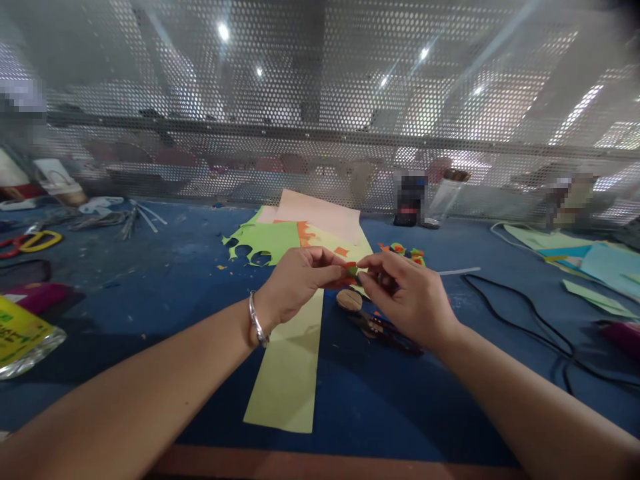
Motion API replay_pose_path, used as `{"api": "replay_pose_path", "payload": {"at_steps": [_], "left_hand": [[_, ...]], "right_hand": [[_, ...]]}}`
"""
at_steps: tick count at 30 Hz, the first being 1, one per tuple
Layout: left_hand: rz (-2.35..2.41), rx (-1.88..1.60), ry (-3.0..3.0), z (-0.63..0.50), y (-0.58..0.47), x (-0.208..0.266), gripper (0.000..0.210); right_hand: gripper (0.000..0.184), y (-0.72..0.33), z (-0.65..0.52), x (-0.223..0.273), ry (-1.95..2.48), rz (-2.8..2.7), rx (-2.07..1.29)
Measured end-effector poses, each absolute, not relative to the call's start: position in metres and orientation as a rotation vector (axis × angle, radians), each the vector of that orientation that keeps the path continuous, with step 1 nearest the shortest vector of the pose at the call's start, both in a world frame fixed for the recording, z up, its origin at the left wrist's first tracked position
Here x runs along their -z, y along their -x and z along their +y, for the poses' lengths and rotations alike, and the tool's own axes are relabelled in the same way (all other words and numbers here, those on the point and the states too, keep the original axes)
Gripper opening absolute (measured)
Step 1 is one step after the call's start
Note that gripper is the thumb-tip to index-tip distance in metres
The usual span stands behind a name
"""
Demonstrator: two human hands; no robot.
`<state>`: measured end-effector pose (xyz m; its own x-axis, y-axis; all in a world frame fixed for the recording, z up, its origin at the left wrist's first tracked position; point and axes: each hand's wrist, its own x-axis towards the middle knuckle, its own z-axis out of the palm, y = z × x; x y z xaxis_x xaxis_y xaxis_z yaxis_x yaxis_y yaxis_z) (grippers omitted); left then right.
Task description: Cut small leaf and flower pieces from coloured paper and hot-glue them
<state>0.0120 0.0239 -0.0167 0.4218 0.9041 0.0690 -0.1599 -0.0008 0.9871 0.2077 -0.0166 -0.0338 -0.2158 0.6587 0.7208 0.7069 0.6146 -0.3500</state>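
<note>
Between my two hands is a small green and orange paper piece (352, 270). My left hand (305, 280), with a silver bangle at the wrist, pinches its left side. The fingertips of my right hand (405, 290) close on the other side. Just below the hands lie a round wooden disc (349, 300) and dark-handled scissors (380, 328), partly covered by my right hand. A pale yellow paper strip (287, 380) lies beneath my left hand. Behind are green paper with round cut-outs (265, 241) and several small green and orange paper pieces (414, 255).
A perforated metal screen (320, 107) rises along the table's back. Scissors with yellow and red handles (40, 241) and a yellow packet (25, 337) lie left. To the right are a black cable (530, 307), coloured paper sheets (605, 263) and a clear jar (445, 197).
</note>
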Motion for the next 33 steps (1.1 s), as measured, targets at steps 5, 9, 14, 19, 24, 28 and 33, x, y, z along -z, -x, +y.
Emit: {"api": "replay_pose_path", "payload": {"at_steps": [5, 9, 14, 19, 24, 28, 33], "left_hand": [[0.748, -0.931, -1.252, 0.0239, -0.0106, 0.0146, 0.02], [0.68, -0.901, -1.253, 0.0255, -0.0094, 0.0162, 0.022], [0.609, -0.851, -1.263, 0.0272, -0.0078, 0.0173, 0.021], [0.574, -0.863, -1.315, 0.0294, -0.0063, 0.0163, 0.022], [0.558, -0.864, -1.379, 0.0304, -0.0054, 0.0155, 0.022], [0.574, -0.826, -1.389, 0.0269, -0.006, 0.0131, 0.023], [0.592, -0.846, -1.322, 0.0223, -0.0089, 0.015, 0.032]], "right_hand": [[0.01, -0.2069, -0.0162, 0.0336, 1.086, -1.884, 0.022], [0.009, -0.2065, -0.0163, 0.0339, 1.095, -1.839, -0.152], [0.009, -0.2053, -0.0163, 0.0318, 1.099, -1.769, -0.333], [0.013, -0.2056, -0.0138, 0.0316, 1.091, -1.726, -0.495], [0.011, -0.2066, -0.0141, 0.0299, 1.073, -1.756, -0.58], [0.006, -0.2058, -0.0165, 0.0275, 1.116, -1.781, -0.515], [0.004, -0.205, -0.0159, 0.0302, 1.116, -1.821, -0.426]]}}
